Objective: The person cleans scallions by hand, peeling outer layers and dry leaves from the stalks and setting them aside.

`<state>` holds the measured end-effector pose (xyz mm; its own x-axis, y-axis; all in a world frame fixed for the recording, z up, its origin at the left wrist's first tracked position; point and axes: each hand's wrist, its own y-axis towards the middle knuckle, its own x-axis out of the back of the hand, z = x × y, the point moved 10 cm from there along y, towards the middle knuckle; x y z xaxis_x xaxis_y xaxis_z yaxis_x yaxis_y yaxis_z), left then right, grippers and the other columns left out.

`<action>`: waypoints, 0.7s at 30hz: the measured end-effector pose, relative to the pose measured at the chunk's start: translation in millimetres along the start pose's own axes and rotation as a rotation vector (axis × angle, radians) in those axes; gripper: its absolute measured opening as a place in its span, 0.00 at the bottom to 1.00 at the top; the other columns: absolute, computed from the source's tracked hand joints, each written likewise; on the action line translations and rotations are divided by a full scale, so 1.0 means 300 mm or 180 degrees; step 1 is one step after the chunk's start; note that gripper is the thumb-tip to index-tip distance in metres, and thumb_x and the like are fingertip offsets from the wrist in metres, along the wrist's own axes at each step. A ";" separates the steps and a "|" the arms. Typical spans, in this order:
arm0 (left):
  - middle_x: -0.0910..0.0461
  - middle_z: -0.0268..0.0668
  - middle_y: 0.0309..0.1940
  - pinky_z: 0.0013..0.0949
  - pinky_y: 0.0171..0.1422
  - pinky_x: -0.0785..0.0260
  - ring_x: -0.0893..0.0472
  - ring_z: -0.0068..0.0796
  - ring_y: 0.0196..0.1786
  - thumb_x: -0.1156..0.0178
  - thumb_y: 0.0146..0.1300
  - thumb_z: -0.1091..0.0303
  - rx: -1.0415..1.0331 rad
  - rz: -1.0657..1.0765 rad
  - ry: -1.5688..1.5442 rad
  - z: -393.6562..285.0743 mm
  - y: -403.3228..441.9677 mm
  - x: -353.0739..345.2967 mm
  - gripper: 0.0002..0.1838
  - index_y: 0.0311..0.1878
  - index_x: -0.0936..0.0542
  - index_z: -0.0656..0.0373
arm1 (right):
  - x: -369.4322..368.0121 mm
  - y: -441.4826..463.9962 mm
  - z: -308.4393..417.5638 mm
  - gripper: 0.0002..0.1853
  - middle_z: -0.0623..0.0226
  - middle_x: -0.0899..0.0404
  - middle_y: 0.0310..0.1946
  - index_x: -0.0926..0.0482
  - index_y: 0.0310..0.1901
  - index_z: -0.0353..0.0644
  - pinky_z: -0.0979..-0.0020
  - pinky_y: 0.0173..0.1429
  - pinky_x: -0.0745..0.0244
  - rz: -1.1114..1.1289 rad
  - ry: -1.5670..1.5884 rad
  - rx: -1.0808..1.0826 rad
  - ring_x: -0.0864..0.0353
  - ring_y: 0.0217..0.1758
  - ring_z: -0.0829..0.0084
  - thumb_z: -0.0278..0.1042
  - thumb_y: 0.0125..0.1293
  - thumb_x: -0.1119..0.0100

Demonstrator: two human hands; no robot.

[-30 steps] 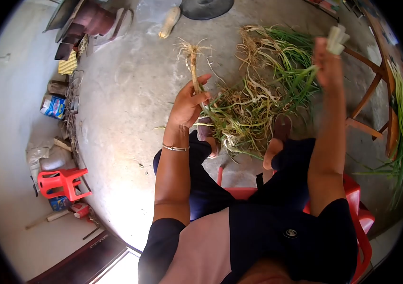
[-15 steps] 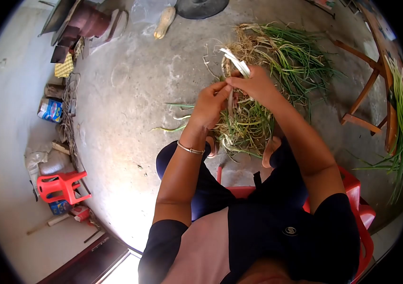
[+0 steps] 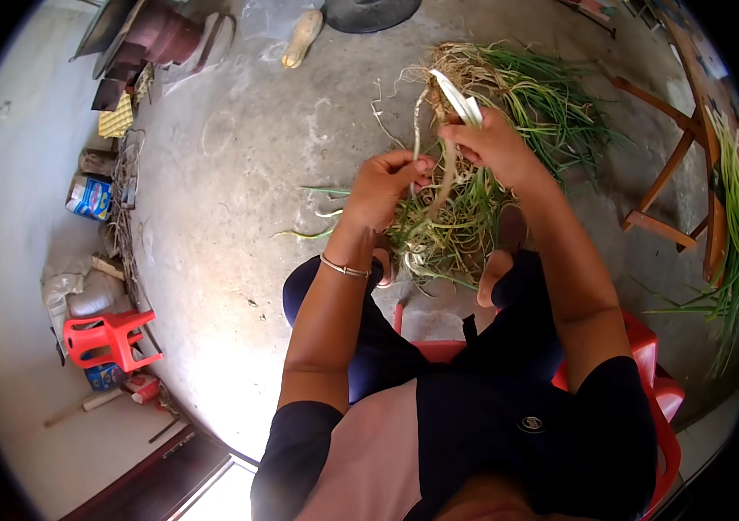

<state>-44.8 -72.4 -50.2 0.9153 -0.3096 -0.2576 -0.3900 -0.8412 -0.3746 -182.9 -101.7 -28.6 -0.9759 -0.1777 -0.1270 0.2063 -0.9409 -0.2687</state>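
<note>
My left hand [image 3: 384, 187] pinches a thin stalk [image 3: 418, 130] that rises from its fingertips. To its right, my right hand [image 3: 489, 143] is closed round a white-and-green piece [image 3: 456, 95], which looks like a knife or pale stalks; I cannot tell which. A brownish strand [image 3: 447, 178] hangs below my right fingers. Under and beyond both hands, a heap of green onions [image 3: 452, 230] with tangled roots and peelings lies on the floor between my feet. A second bunch of green onions [image 3: 551, 95] lies behind it, to the right.
A pale gourd [image 3: 302, 39] and a round dark lid [image 3: 372, 12] are at the top. On the right stands a wooden table [image 3: 716, 234] with long green onions [image 3: 736, 200] over its edge. A small red chair [image 3: 109, 339] is by the left wall.
Over the last second my right hand came from the far right to the middle, beside my left. Since half a second ago the hands have moved slightly apart, with the stalk between them.
</note>
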 end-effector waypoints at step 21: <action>0.26 0.32 0.37 0.21 0.37 0.38 0.30 0.19 0.32 0.48 0.62 0.73 0.0190 0.0109 -0.0912 0.026 -0.003 -0.020 0.17 0.55 0.30 0.63 | 0.247 -0.004 0.086 0.08 0.76 0.25 0.28 0.24 0.36 0.41 0.84 0.18 0.52 -0.0630 0.0778 0.0384 0.37 0.20 0.88 0.35 0.59 0.43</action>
<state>-50.5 -66.3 -55.3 0.8391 -0.1923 -0.5088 -0.4330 -0.8022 -0.4110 -257.3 -121.3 -13.1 -0.9471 0.0724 -0.3128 -0.0096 -0.9802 -0.1978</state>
